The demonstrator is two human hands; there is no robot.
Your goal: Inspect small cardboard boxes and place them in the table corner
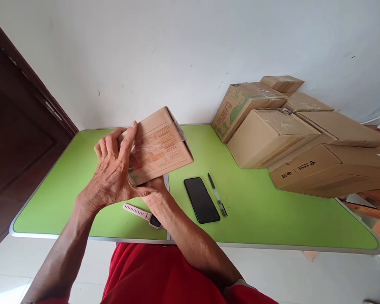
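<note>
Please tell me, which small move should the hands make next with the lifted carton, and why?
I would probably lower the carton flat onto the green table, beyond the watch and phone. It is tilted, the left hand grips one end, the right hand is partly hidden beneath, and both devices lie on the near side.

The kind of room is not certain; it looks like a plain indoor room, perhaps in a home or small office. A pale, scuffed wall [164, 55] fills the top of the frame, with a dark reddish-brown door [15, 118] at upper left and light floor tiles [9, 270] at lower left. The green folding surface [291, 211] carries a phone [202, 200] and a pen [217, 195], with cardboard boxes [269, 139] at right.
</note>
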